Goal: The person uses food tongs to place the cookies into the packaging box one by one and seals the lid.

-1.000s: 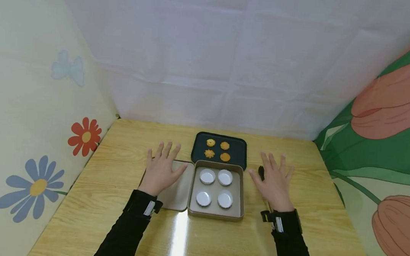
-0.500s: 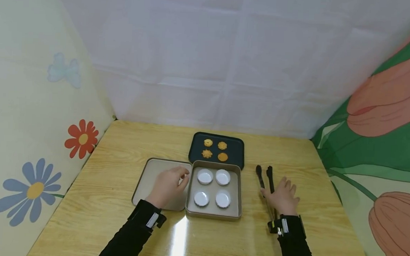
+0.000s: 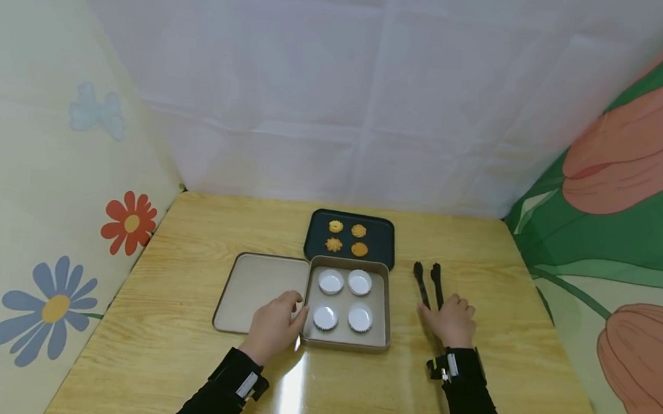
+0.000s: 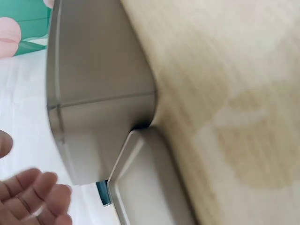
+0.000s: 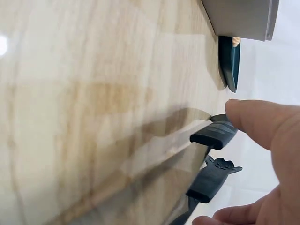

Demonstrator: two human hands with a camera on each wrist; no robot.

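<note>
My left hand (image 3: 275, 328) hovers over the front right corner of a flat metal lid (image 3: 255, 290), beside the left wall of a square baking tin (image 3: 389, 308). Its fingers are loosely bent around nothing, and the left wrist view has them apart from the tin. Several white fluted cups (image 3: 331, 282) stand inside the tin. On the right, my right hand (image 3: 453, 323) is over black-tipped tongs (image 3: 438, 284) lying on the table. Thumb and fingers are spread to either side of the tongs (image 5: 211, 180), without a visible grip. My palm hides their rear part.
Behind the tin, a dark tray (image 3: 382, 237) carries several cookies (image 3: 333, 245). All of it stands on a wooden table (image 3: 197, 238). A white cloth (image 3: 258, 105) hangs along the back edge, with flower-patterned panels (image 3: 639, 276) at the sides.
Both hands, spread wide and further forward a second ago, have lowered and drawn back. The left fingers have bent and moved toward the tin. My right hand has come down over the tongs.
</note>
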